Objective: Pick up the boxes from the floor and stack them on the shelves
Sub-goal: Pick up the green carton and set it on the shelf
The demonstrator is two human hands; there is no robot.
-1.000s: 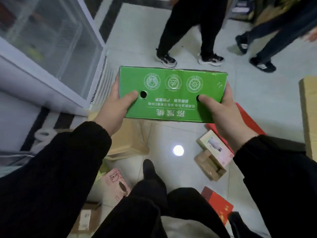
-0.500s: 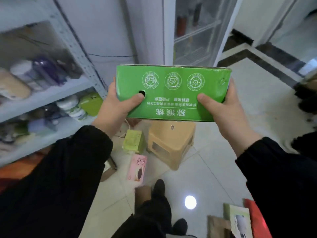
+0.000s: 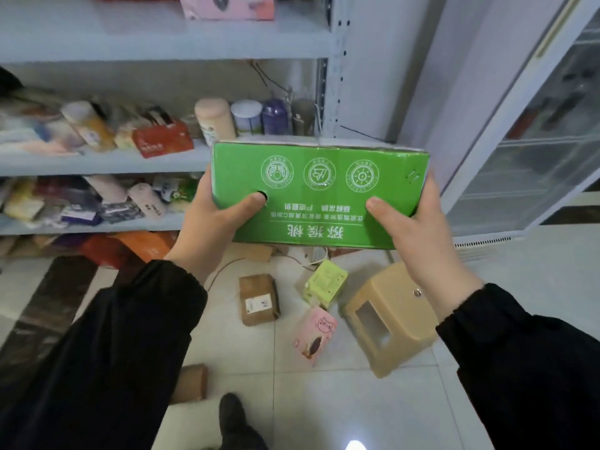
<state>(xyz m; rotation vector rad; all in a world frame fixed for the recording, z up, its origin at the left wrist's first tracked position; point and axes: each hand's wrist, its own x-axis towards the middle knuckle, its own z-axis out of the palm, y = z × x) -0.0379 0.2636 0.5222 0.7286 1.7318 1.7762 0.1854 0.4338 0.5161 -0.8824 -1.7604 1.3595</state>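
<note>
Grey metal shelves (image 3: 162, 43) crowded with blurred goods fill the far left, with a glass-door fridge (image 3: 535, 141) at far right. A green box (image 3: 319, 196) is held level in front of the shelves, above the floor: the left hand (image 3: 214, 222) clasps its left end, the right hand (image 3: 418, 228) its right end, thumbs pressed on the near face. Below on the tiled floor (image 3: 357, 401) lie a tan stool (image 3: 389, 316), a brown parcel (image 3: 258, 298), a pink box (image 3: 315, 334) and a yellow-green box (image 3: 324, 282).
</note>
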